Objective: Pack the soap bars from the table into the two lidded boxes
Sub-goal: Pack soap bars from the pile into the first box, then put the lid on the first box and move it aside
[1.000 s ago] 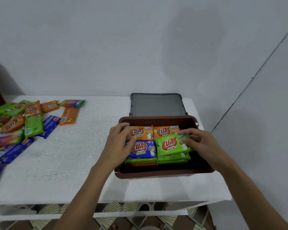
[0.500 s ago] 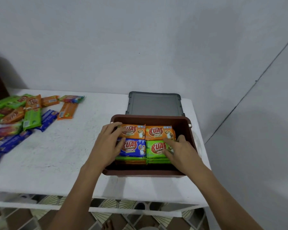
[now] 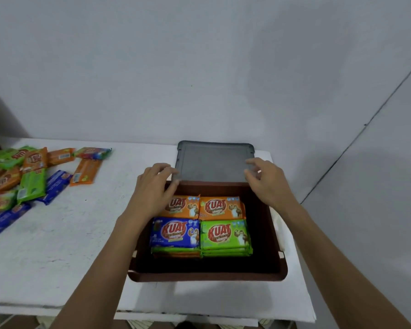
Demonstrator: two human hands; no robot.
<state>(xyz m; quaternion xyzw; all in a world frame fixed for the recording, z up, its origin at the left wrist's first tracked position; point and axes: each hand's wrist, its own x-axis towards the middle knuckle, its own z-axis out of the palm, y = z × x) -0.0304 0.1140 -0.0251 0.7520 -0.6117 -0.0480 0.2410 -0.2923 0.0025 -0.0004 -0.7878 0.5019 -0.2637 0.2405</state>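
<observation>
A wide table (image 3: 69, 245) stretch lies between loose soap bars (image 3: 31, 186) and brown box (image 3: 207, 276); grey lid (image 3: 211, 162) crowds the box's far wall.

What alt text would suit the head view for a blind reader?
The left hand and right hand reach over a brown box of stacked soap bars toward the grey lid behind it on a white table. Loose soap bars lie far left.

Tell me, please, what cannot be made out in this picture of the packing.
Head view: loose soap bars run off the left edge, so their count is unknown.
Layers under the top four bars in the brown box: hidden by those bars.
Whether the left hand and right hand touch the grey lid: fingers blurred.
The second box: outside the frame.
</observation>
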